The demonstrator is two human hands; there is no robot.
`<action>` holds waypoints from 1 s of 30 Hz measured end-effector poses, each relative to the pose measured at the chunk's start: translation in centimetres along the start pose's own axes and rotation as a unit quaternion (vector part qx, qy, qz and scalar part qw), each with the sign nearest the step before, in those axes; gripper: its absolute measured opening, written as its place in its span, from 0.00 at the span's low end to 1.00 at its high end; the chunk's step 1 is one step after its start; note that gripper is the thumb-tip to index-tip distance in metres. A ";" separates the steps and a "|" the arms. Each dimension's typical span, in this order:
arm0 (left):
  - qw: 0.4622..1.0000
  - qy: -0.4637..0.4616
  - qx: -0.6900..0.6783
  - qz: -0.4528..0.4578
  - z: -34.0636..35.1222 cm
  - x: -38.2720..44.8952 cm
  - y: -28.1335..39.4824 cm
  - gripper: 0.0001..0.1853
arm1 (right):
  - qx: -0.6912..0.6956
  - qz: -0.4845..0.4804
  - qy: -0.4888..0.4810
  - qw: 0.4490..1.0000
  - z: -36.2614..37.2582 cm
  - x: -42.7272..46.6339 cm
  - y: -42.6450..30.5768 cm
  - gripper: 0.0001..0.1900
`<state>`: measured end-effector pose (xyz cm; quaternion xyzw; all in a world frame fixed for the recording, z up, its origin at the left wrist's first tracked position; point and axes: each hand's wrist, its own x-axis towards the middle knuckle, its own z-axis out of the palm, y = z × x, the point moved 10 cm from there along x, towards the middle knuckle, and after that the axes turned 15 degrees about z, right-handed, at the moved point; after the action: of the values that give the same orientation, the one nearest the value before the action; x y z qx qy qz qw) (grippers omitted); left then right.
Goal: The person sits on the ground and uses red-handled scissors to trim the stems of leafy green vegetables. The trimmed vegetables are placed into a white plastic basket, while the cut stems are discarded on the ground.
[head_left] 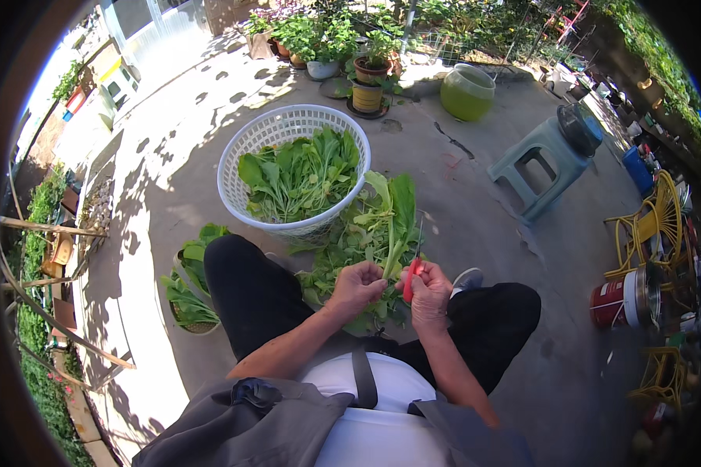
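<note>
My left hand (pixel 359 287) pinches the lower stem of a leafy green plant (pixel 395 225), whose leaves point away from me. In my right hand (pixel 432 292) is a pair of scissors with red handles (pixel 412 280), its blades pointing up and away beside the leaves. The two hands are close together in front of my lap. Below them on the ground spreads a heap of loose greens (pixel 339 254). Just beyond stands a white plastic basket (pixel 233 187) with leafy greens (pixel 304 175) inside.
By my left knee sits a handled basket of greens (pixel 195 292). A light-blue plastic stool (pixel 537 169) bearing a dark bowl (pixel 578 129) stands at the right. Farther off are a jar of green liquid (pixel 467 93), potted plants (pixel 371 73), a red-and-white bucket (pixel 619 300) and a yellow chair (pixel 648 227).
</note>
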<state>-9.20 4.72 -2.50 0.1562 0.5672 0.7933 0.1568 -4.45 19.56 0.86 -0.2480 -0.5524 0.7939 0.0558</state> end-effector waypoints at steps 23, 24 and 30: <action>0.967 -0.120 0.217 0.055 1.8 -1.2 -0.2 0.06 | -0.362 -0.260 0.228 0.865 -5.2 3.9 -9.5 0.16; 0.959 -0.144 0.238 0.055 1.8 -1.2 -0.3 0.05 | -0.302 -0.265 0.231 0.886 -7.4 5.6 -9.5 0.12; 0.956 -0.101 0.233 -0.149 -1.3 -2.5 -4.2 0.05 | 0.080 -0.076 0.203 0.973 -12.1 7.4 -13.9 0.08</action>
<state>-7.18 3.86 -7.07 0.1812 0.7345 0.5867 0.2890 -7.95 37.84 7.74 -0.3557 -0.4814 0.7620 0.2471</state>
